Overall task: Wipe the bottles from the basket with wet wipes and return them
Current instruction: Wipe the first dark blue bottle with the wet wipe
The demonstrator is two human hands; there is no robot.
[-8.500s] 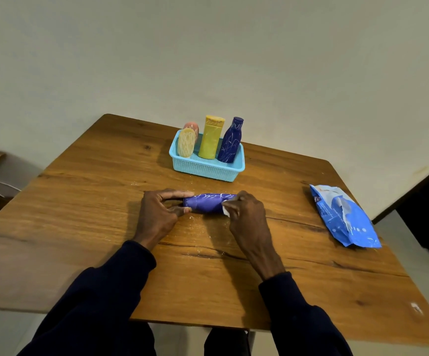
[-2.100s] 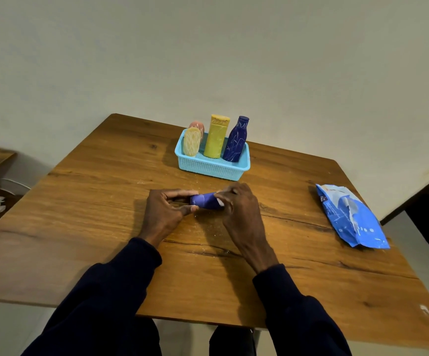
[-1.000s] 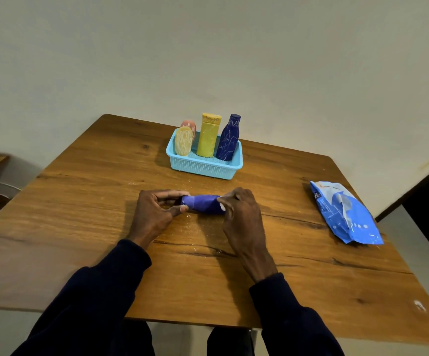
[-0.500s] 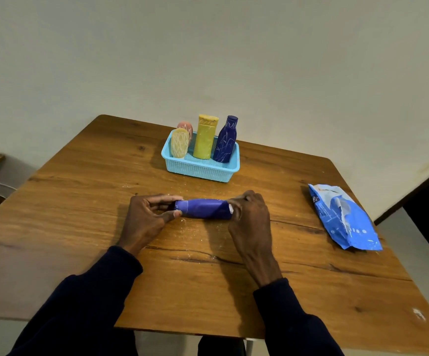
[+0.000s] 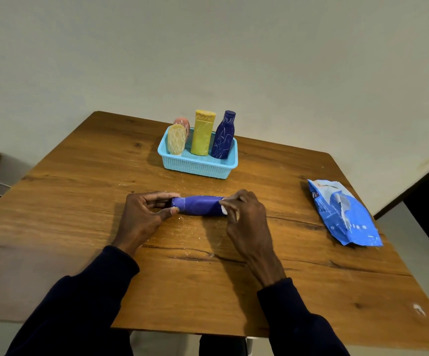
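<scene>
The right hand [image 5: 246, 219] has slid back out to the right end of the bottle [image 5: 198, 205], so nearly the whole blue body shows again. Two seconds back it was bunched up near the left end with only a stub visible. Looks like another full pass with the wipe [image 5: 224, 209], which peeks out white under the right fingers, pinched against the bottle.

Left hand [image 5: 144, 217] pinches the other end between thumb and fingertips, keeping it sideways low over the bench [image 5: 79, 201], centre frame.

My guess is wiping's nearly done, then it goes back to the basket [image 5: 200, 167] up top. The pack [image 5: 344, 214] hasn't budged.
</scene>
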